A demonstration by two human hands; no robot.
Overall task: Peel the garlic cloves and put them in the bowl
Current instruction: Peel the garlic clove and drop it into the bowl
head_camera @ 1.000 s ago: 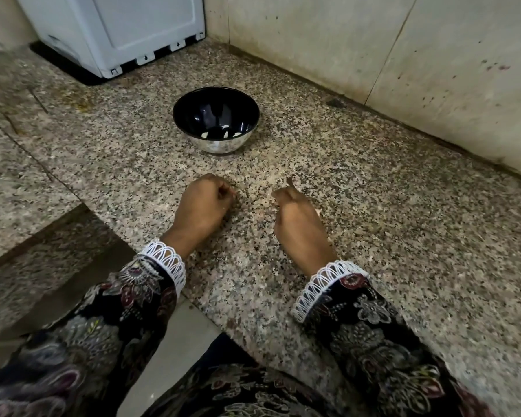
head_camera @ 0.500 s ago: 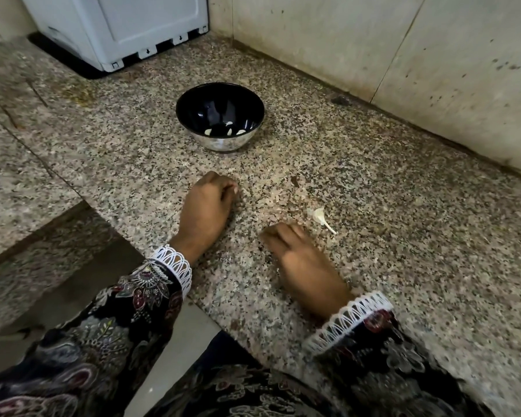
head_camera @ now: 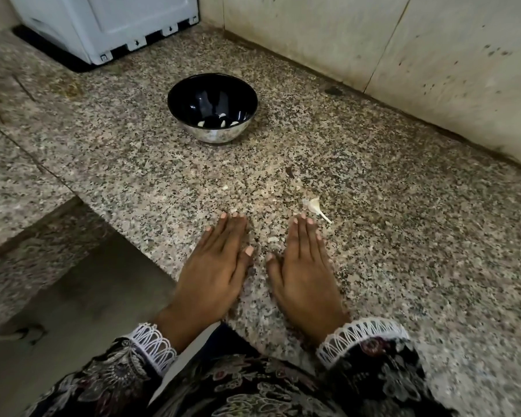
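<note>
Presently both of your hands lie flat, palms down, on the granite worktop [head_camera: 403,236], side by side and slightly apart near its front edge. Your left hand [head_camera: 214,266] has its fingers straight and held together, thumb alongside; its grip is spread flat and holds nothing. Your right hand [head_camera: 306,266] lies the same way, fingers straight and pointing away from you, grip flat and holding nothing. Lace-trimmed floral sleeves [head_camera: 373,371] cover both wrists.

Whether anything lies beneath either palm cannot be told. A small pale scrap [head_camera: 273,239] on the stone between your hands is too small to identify. The white appliance [head_camera: 109,22] at the far left is cut off by the frame.

One garlic clove [head_camera: 315,205], with a thin tail, lies on the worktop just beyond your right fingertips, not touching them.

The steel bowl [head_camera: 220,135] stands upright well beyond your hands. Several pale garlic pieces [head_camera: 223,116] rest in its dark bottom; their exact count is unclear.
</note>
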